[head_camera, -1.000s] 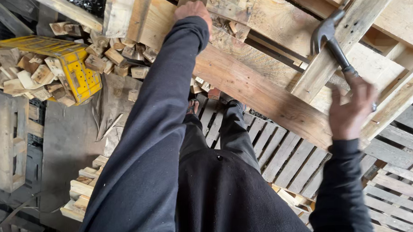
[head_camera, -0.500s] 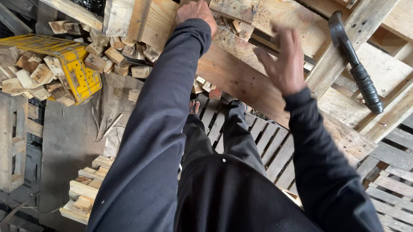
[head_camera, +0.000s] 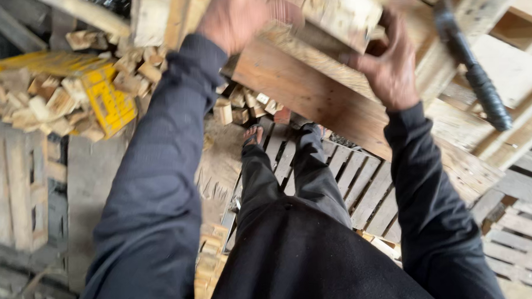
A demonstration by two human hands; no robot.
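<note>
Seen from the head camera, looking down along a person's body: two arms in dark sleeves reach up and forward to a wooden pallet (head_camera: 311, 101) that stands tilted in front of them.

The left hand (head_camera: 238, 18) is near the top edge of the view, blurred, resting on or gripping the upper part of the pallet. Its fingers cannot be made out clearly, so how far it is closed cannot be told.

The right hand (head_camera: 387, 68) is curled around the end of a pale wooden board (head_camera: 338, 14) of the pallet, fingers wrapped over its edge and thumb below. The board's long axis runs slantwise, from upper left down to lower right, and the broad brown plank under it follows the same slope.

A hammer (head_camera: 469, 66) lies on the pallet's slats just to the right of the right hand, touched by neither hand. Its dark grip points down toward the right edge of the view and its head points up toward the top edge, so its long axis is steep and a little slanted.

Below the arms, the person's dark trousers and two feet (head_camera: 254, 135) stand on another pallet lying flat on the ground. At the left, a yellow crate (head_camera: 108, 99) holds a heap of small wood blocks (head_camera: 46, 104), with more blocks scattered beside it. More pallets lie at the lower right corner.
</note>
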